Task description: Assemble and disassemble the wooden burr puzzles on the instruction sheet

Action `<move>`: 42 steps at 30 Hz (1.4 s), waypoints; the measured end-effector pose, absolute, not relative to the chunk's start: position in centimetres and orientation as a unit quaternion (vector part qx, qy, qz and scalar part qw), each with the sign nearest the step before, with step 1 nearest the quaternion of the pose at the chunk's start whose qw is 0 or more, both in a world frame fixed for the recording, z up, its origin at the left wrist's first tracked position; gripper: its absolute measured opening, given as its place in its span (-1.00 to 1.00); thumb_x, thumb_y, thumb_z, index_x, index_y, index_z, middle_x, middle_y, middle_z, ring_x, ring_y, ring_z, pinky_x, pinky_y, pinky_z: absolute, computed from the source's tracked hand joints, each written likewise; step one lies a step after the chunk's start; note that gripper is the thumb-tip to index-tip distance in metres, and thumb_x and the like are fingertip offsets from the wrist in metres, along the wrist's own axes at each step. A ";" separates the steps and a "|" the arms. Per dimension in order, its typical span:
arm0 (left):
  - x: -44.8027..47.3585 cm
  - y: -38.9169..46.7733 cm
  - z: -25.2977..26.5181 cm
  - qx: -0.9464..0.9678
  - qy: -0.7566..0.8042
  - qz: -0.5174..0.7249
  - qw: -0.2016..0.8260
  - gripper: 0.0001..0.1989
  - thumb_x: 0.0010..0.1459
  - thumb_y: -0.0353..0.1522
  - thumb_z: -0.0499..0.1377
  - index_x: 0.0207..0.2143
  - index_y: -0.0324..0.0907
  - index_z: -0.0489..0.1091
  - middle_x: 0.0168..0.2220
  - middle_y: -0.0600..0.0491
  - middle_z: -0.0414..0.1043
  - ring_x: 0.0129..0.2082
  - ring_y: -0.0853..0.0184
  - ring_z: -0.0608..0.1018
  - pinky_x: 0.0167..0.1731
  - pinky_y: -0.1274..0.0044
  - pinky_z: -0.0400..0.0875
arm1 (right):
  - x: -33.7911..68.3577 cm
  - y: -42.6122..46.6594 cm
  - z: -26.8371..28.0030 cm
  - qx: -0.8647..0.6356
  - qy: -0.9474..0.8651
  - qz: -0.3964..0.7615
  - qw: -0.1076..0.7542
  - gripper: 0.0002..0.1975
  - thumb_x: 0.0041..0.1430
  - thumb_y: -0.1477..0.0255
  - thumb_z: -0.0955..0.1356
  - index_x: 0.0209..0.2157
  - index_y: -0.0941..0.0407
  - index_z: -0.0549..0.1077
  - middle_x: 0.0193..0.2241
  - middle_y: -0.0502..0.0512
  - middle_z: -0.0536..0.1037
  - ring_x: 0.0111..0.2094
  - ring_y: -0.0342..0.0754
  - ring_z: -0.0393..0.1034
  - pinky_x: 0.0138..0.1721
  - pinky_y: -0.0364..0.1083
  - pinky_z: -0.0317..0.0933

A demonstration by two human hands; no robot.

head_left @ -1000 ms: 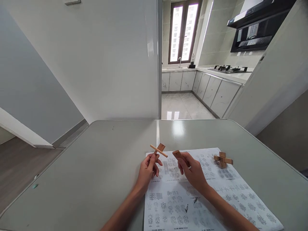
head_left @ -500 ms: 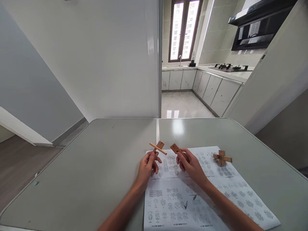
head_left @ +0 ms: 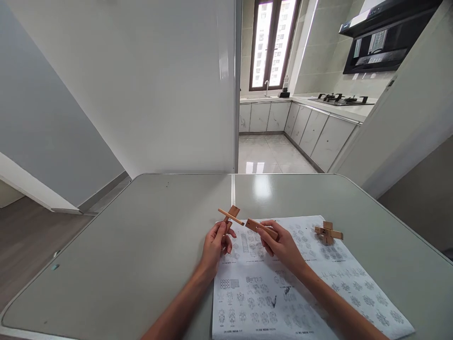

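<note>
Left hand [head_left: 214, 243]: thumb and fingers pinching crossed wooden pieces [head_left: 234, 211], above the sheet's far-left corner; broad piece points away and rightward, thin stick slants across it, right end nearer the person. Right hand [head_left: 281, 243]: pinching one wooden bar [head_left: 254, 225], long axis slanting, tip pointing left, just beside the stick's end. Wooden cross assembly [head_left: 328, 233]: at the printed sheet's [head_left: 255, 270] far-right edge, marked "2". Sheet: diagrams, dark tick; captions too small to read.

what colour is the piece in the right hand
The wooden piece in the right hand is warm brown, seen in the head view.
</note>
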State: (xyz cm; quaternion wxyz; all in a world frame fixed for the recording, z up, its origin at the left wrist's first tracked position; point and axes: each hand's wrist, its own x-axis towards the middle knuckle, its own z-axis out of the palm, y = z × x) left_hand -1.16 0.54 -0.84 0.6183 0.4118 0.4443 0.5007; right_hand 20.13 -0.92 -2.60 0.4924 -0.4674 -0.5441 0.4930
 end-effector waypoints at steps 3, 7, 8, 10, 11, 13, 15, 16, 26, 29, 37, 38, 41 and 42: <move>-1.3 0.5 -0.7 0.387 0.433 0.511 0.634 -0.58 0.18 -0.02 0.27 -0.19 -0.19 0.39 -0.39 0.12 0.45 -0.71 0.58 0.27 -0.65 0.60 -0.01 | 20.1 -1.0 -2.4 -0.474 -0.539 0.491 0.494 -0.61 0.24 0.02 0.42 -0.24 0.09 0.47 -0.65 -0.14 0.28 -0.66 -0.18 0.10 -0.60 -0.13 0.04; -1.3 0.3 -0.3 0.377 0.424 0.507 0.649 -0.61 0.19 -0.05 0.28 -0.21 -0.19 0.39 -0.38 0.12 0.45 -0.71 0.60 0.27 -0.64 0.60 0.00 | 20.2 -0.9 -2.3 -0.480 -0.536 0.493 0.490 -0.62 0.24 0.03 0.43 -0.32 0.08 0.51 -0.63 -0.11 0.28 -0.59 -0.14 0.11 -0.54 -0.11 0.07; -1.3 0.3 -0.2 0.378 0.421 0.505 0.652 -0.62 0.20 -0.05 0.28 -0.21 -0.19 0.40 -0.38 0.12 0.45 -0.71 0.60 0.27 -0.64 0.61 0.00 | 20.2 -0.8 -2.3 -0.484 -0.530 0.491 0.493 -0.62 0.24 0.03 0.43 -0.31 0.08 0.52 -0.58 -0.06 0.36 -0.56 -0.13 0.15 -0.50 -0.10 0.12; -1.3 0.2 -0.2 0.383 0.415 0.499 0.657 -0.62 0.22 -0.05 0.26 -0.22 -0.19 0.40 -0.37 0.11 0.45 -0.70 0.60 0.27 -0.64 0.61 0.01 | 20.3 -0.8 -2.1 -0.477 -0.516 0.500 0.505 -0.62 0.26 0.03 0.41 -0.25 0.08 0.54 -0.37 0.08 0.53 -0.44 -0.08 0.29 -0.39 -0.07 0.24; -1.3 0.2 -0.3 0.386 0.413 0.496 0.660 -0.62 0.23 -0.05 0.25 -0.22 -0.19 0.40 -0.37 0.11 0.45 -0.70 0.60 0.28 -0.64 0.61 0.01 | 20.3 -0.8 -2.0 -0.464 -0.508 0.514 0.513 -0.62 0.28 0.04 0.40 -0.20 0.08 0.53 -0.25 0.14 0.57 -0.36 -0.04 0.36 -0.33 -0.06 0.28; -1.3 0.2 -0.4 0.390 0.413 0.488 0.662 -0.62 0.25 -0.05 0.23 -0.20 -0.20 0.41 -0.37 0.11 0.45 -0.71 0.61 0.27 -0.64 0.61 0.00 | 20.3 -0.8 -1.8 -0.422 -0.490 0.558 0.520 -0.63 0.33 0.05 0.37 -0.15 0.08 0.49 -0.12 0.21 0.58 -0.21 0.04 0.44 -0.33 -0.06 0.31; -1.3 0.2 -0.5 0.394 0.417 0.480 0.664 -0.60 0.26 -0.03 0.22 -0.18 -0.20 0.42 -0.37 0.11 0.46 -0.73 0.62 0.24 -0.66 0.60 -0.03 | 20.3 -0.8 -1.8 -0.384 -0.472 0.601 0.518 -0.65 0.34 0.07 0.37 -0.16 0.09 0.43 -0.18 0.22 0.59 -0.21 0.07 0.48 -0.42 -0.09 0.27; -1.4 0.2 -0.6 0.393 0.419 0.478 0.664 -0.60 0.25 -0.02 0.22 -0.17 -0.20 0.42 -0.38 0.12 0.46 -0.74 0.62 0.22 -0.66 0.60 -0.05 | 20.3 -0.9 -1.8 -0.370 -0.465 0.619 0.514 -0.66 0.34 0.08 0.38 -0.16 0.08 0.40 -0.23 0.20 0.60 -0.25 0.06 0.50 -0.46 -0.10 0.25; -1.1 0.2 -0.5 0.387 0.420 0.465 0.677 -0.54 0.16 0.02 0.28 -0.23 -0.21 0.42 -0.41 0.11 0.50 -0.74 0.59 0.25 -0.66 0.59 -0.04 | 20.0 -1.2 -1.5 -0.343 -0.477 0.647 0.486 -0.64 0.34 0.05 0.37 -0.11 0.04 0.34 -0.50 -0.09 0.41 -0.57 -0.16 0.20 -0.47 -0.11 0.13; -1.0 0.2 -0.6 0.394 0.419 0.459 0.677 -0.57 0.17 -0.01 0.28 -0.28 -0.21 0.39 -0.41 0.09 0.51 -0.74 0.59 0.25 -0.68 0.59 -0.04 | 20.1 -1.2 -1.5 -0.350 -0.461 0.660 0.479 -0.62 0.36 0.01 0.33 -0.13 0.05 0.35 -0.54 -0.16 0.23 -0.60 -0.20 -0.03 -0.53 -0.14 -0.03; -1.0 0.3 -1.2 0.413 0.389 0.426 0.705 -0.61 0.22 -0.05 0.24 -0.21 -0.18 0.32 -0.36 0.07 0.55 -0.76 0.57 0.29 -0.73 0.60 -0.03 | 20.2 -1.1 -1.3 -0.361 -0.456 0.662 0.473 -0.58 0.36 0.00 0.31 -0.02 0.04 0.34 -0.53 -0.14 0.22 -0.58 -0.18 -0.13 -0.51 -0.11 -0.24; -1.0 0.3 -1.3 0.418 0.383 0.422 0.708 -0.62 0.23 -0.05 0.23 -0.20 -0.18 0.31 -0.36 0.06 0.56 -0.75 0.57 0.31 -0.73 0.61 -0.03 | 20.2 -1.1 -1.3 -0.363 -0.457 0.659 0.474 -0.57 0.34 -0.01 0.33 0.00 0.04 0.34 -0.53 -0.14 0.23 -0.58 -0.18 -0.12 -0.51 -0.11 -0.24; -1.0 0.2 -1.4 0.435 0.363 0.408 0.716 -0.63 0.28 -0.06 0.18 -0.14 -0.18 0.30 -0.35 0.03 0.57 -0.75 0.54 0.37 -0.74 0.62 -0.02 | 20.3 -1.1 -1.4 -0.360 -0.446 0.669 0.473 -0.57 0.33 0.00 0.35 -0.01 0.04 0.36 -0.54 -0.14 0.24 -0.59 -0.20 -0.07 -0.51 -0.11 -0.24; -1.0 0.1 -1.4 0.441 0.356 0.400 0.720 -0.63 0.29 -0.06 0.18 -0.12 -0.18 0.29 -0.35 0.03 0.58 -0.75 0.53 0.39 -0.74 0.62 -0.01 | 20.3 -1.1 -1.3 -0.357 -0.443 0.674 0.472 -0.57 0.33 0.01 0.35 -0.01 0.05 0.38 -0.54 -0.15 0.23 -0.59 -0.20 -0.07 -0.51 -0.11 -0.23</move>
